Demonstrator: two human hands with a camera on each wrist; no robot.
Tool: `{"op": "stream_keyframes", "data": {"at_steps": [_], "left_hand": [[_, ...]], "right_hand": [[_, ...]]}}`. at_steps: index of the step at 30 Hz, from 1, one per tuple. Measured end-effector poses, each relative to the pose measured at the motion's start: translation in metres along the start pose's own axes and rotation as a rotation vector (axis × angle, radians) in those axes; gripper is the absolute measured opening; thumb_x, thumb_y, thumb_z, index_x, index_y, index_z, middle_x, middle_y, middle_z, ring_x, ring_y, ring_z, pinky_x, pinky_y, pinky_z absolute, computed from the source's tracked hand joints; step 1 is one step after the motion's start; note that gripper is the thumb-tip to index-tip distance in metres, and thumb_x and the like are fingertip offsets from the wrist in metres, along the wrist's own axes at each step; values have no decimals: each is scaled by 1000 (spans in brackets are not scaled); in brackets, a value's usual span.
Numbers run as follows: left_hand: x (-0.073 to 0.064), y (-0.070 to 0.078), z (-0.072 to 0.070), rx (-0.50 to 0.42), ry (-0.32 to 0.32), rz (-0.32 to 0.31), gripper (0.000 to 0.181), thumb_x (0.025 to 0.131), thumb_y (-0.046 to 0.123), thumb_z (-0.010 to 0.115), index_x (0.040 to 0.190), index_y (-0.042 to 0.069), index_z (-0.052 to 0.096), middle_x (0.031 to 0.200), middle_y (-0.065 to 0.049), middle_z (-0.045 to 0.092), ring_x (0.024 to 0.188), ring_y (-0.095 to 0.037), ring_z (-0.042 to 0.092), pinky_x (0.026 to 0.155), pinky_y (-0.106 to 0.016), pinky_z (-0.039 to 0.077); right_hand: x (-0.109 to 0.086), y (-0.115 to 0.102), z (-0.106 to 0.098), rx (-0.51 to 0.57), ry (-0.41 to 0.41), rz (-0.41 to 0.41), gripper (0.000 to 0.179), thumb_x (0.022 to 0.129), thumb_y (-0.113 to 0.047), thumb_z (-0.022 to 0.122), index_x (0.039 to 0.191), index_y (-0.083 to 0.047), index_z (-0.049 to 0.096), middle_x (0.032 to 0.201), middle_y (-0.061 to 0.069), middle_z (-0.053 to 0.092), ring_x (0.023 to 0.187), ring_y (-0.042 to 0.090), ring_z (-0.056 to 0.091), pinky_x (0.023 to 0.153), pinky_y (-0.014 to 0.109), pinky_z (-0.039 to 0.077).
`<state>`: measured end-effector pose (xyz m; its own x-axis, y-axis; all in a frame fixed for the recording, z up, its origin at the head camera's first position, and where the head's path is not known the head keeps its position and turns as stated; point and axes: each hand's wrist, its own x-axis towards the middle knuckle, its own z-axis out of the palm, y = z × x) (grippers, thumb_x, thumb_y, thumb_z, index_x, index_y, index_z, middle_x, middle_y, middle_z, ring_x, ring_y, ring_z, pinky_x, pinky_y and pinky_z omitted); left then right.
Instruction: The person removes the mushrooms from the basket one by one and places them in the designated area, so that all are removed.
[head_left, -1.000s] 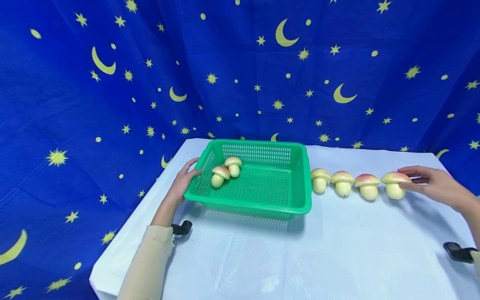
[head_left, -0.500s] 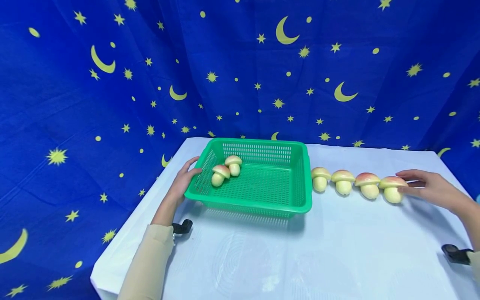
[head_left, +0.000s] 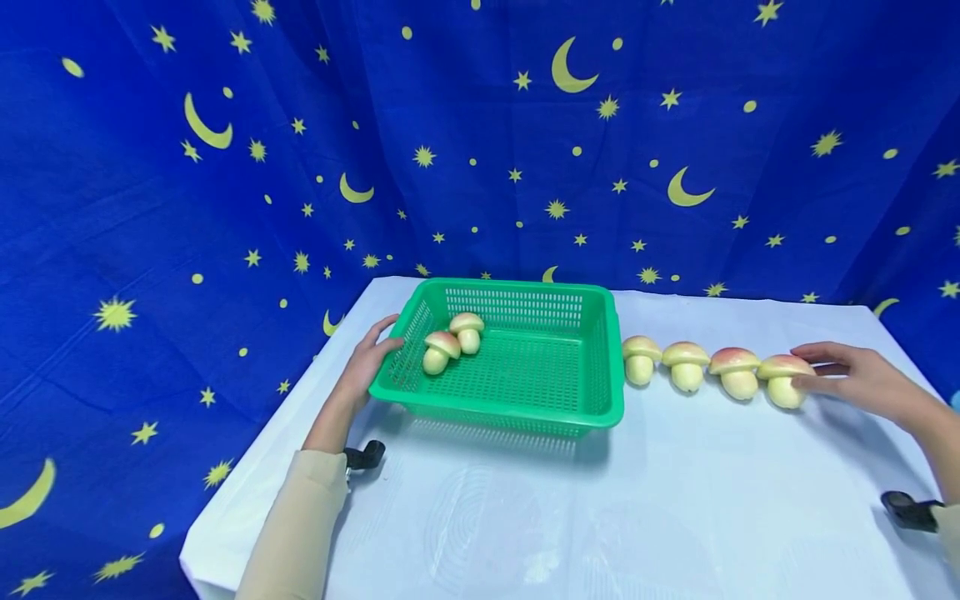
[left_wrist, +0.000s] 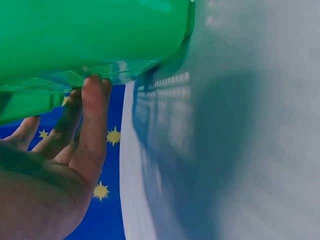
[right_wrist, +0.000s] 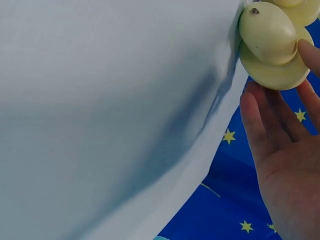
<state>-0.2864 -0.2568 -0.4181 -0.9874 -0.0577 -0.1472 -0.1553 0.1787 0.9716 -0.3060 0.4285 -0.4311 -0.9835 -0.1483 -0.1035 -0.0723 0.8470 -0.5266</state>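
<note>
A green plastic basket (head_left: 517, 417) stands on the white table, with two toy mushrooms inside: one red-tinged mushroom (head_left: 441, 353) and one paler mushroom (head_left: 467, 332). My left hand (head_left: 367, 358) touches its left end, and in the left wrist view the fingers (left_wrist: 92, 110) reach fairly straight to the outer wall. Right of the basket several mushrooms stand in a row. My right hand (head_left: 862, 379) holds the rightmost mushroom (head_left: 784, 383) between thumb and fingers. In the right wrist view the thumb meets the pale mushroom (right_wrist: 270, 37) on one side, fingers against its cap.
Three more mushrooms continue the row leftward: one with a red cap (head_left: 735, 373), a middle one (head_left: 686, 367), and one close to the basket's right wall (head_left: 640, 361). A blue curtain (head_left: 480, 150) with yellow stars and moons hangs behind the white table (head_left: 525, 517).
The rightmost mushroom has shifted slightly left and nearer, right up to its neighbour, with my right hand moving along. My left hand and the basket have stayed put.
</note>
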Motion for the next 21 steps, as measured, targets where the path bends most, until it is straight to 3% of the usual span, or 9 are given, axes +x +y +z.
{"op": "stream_keyframes", "data": {"at_steps": [9,16,21], "left_hand": [[1,1,-1,15,3,1,58,98,33,51,151,34,29,129,-19,52,85,-28,66,70,-37,56],[0,3,4,10,-6,15,58,97,32,52,151,33,30,132,-16,49,91,-30,64,72,-37,56],[-1,2,2,7,10,5,57,97,32,51,150,34,31,128,-17,52,83,-27,66,68,-36,56]], "right_hand": [[2,-8,-4,-20,-5,-15,92,87,-58,61,143,9,30,137,41,30,121,58,28,89,73,30],[0,-20,-10,-44,58,-20,92,88,-58,60,142,9,31,136,41,29,120,58,28,92,71,29],[2,-37,-8,-42,73,-48,92,85,-61,61,143,6,33,137,38,30,120,57,29,93,71,30]]}}
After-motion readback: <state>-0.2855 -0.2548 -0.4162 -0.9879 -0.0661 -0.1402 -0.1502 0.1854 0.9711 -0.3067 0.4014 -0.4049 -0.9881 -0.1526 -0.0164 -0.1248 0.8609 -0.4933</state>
